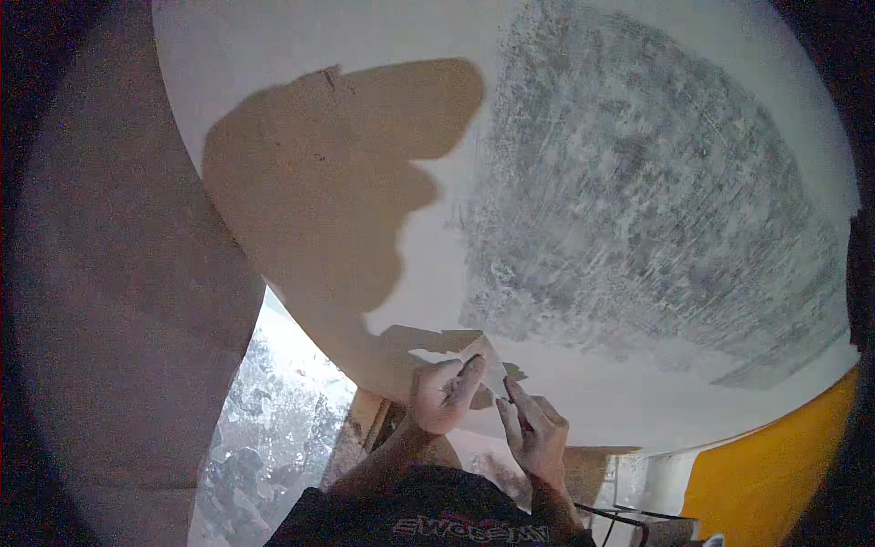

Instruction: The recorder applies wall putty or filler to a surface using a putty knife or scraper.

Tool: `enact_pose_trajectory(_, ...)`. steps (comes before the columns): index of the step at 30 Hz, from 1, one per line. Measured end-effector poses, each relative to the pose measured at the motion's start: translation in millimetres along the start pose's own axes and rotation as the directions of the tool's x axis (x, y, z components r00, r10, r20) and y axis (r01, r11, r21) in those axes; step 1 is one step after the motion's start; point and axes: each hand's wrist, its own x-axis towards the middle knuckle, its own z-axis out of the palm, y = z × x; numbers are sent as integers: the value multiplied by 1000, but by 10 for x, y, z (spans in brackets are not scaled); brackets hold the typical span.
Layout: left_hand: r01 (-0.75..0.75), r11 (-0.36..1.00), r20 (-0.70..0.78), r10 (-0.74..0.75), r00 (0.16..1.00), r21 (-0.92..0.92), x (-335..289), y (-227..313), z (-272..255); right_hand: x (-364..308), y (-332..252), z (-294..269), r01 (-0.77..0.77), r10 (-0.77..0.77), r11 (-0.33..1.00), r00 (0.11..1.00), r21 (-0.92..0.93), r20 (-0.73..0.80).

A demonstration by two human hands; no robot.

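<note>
My left hand (442, 394) is closed, its thumb pressed on a small, thin, pale flat piece (492, 366). My right hand (536, 428) has its fingertips at the lower right edge of that same piece, thumb and forefinger close together. Whether it is a folded sheet or a blade, I cannot make out. Both hands are in front of a large white surface (437, 246), close to its lower edge. A broad grey, streaky, worn-looking patch (638, 191) covers much of its right side. A dark shadow falls across its left side.
A brownish plain surface (109, 273) fills the far left. Below it shows a bright, mottled pane-like area (273, 410). An orange-yellow sheet (775, 456) is at the lower right, near a thin black frame (629, 518).
</note>
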Motion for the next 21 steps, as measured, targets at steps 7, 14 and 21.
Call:
enact_pose_trajectory(7,-24,990,-80,13,997,-137,12,39,-77,125,-35,-49,61,-65,997,995,43,82)
enact_pose_trajectory(14,67,975,-4,-70,998,-214,34,47,3,101,-86,-136,2,5,999,992,-53,128)
enact_pose_trajectory(21,190,937,121,-161,979,-293,20,98,158,25,-95,-293,-63,75,990,993,-124,91)
